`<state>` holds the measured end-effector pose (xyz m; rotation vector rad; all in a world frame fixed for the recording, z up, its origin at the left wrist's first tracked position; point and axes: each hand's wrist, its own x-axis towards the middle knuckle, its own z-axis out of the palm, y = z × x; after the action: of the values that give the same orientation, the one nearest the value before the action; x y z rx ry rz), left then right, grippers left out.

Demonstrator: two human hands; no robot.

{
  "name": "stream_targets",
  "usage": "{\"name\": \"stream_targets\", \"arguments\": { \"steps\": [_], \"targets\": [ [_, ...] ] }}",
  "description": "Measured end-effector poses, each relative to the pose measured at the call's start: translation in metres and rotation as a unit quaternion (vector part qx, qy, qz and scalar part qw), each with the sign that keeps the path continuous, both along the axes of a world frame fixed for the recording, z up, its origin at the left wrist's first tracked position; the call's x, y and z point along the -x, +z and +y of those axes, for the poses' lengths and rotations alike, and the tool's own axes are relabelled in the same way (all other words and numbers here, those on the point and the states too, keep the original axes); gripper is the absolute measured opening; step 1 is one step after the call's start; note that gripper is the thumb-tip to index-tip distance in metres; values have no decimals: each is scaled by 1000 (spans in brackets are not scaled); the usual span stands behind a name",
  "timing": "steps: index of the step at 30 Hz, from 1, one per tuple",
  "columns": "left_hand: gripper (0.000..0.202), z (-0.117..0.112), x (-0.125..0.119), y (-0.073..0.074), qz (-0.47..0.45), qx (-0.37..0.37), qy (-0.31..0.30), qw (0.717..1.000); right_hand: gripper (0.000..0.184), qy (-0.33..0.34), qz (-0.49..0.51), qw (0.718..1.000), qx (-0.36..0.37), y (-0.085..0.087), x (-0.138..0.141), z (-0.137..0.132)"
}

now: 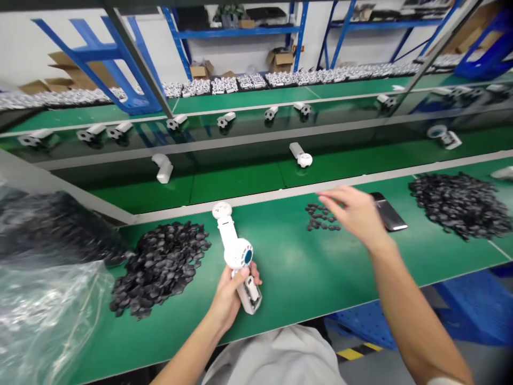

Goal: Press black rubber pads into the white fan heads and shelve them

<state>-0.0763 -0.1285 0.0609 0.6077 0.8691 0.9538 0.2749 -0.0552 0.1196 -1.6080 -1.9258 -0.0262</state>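
White handheld fan [234, 251]; small black parts [321, 218].
Fan tilted, perforated end pointing away, blue-centred hub up, above the bench [288, 267] front; parts loosely clustered on the bench.

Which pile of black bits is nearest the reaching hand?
The tiny middle cluster, beside the right hand; the left heap and right heap are bigger and farther off.

Smooth white plastic, faintly glossy, on the handheld device [236, 255]. Matt black plastic, by the look, in the heaped black parts [160, 267]. Green matt covering over the surface [304, 283]. Crinkled, shiny clear film on the bag [44, 315], near left. Dark, mirror-glossy slab [389, 215] at right. Dull brown cardboard in the far boxes [280, 59].
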Motion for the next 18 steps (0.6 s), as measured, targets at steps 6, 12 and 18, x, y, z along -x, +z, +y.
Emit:
{"name": "stream_targets", "arguments": {
  "steps": [6, 12, 18],
  "targets": [
    [60, 24, -38, 13, -20, 13, -85, 996, 23, -22, -27, 984, 176, -60, -12, 35],
    [50, 63, -64, 11, 8, 19, -104, 994, 20, -5, 33, 981, 189, -62, -11, 47],
    [48, 105, -85, -1, 24, -21, -74, 997, 30, 92, 187, 944, 256, -51, 27, 38]
  ]
}}
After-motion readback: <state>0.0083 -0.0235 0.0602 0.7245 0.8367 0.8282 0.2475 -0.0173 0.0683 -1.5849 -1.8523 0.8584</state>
